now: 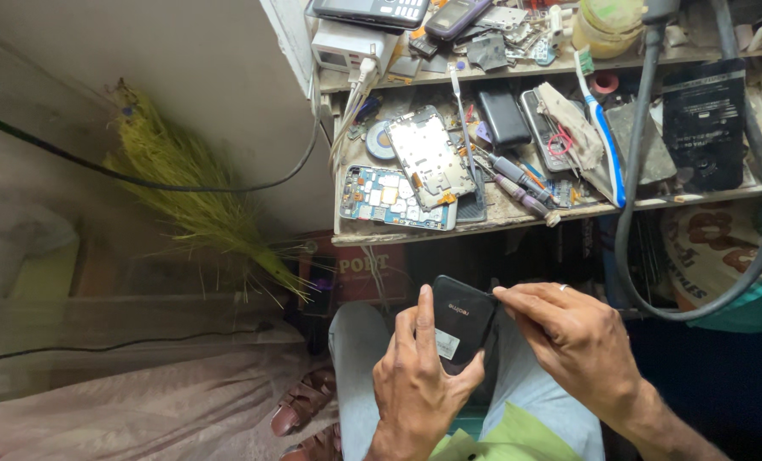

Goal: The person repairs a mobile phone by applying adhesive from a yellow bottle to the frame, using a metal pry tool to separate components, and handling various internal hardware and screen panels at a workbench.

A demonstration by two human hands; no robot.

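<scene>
— Phone (460, 323), was it? Where did it sit?

— Over the person's lap, just below the workbench (415, 232) edge, back side up. The left hand (419, 376) cradled it from beneath, thumb laid flat along its left edge and the other fingers curled under, apparently to keep it steady.

— And the other hand?

— The right hand (573, 337) came in from the right, thumb and forefinger pressed together at the upper right corner. I judged they pinched something thin there, though I could not tell what.

— How did the phone look?

— Small, black, matte, rounded corners, with a white sticker low on its back.

— Around it?

— On the bench lay a bare circuit board (389, 198), a metal frame (430, 158), screwdrivers (518, 183) and a toothbrush (601, 128); a straw broom (197, 201) leaned at the left.
</scene>
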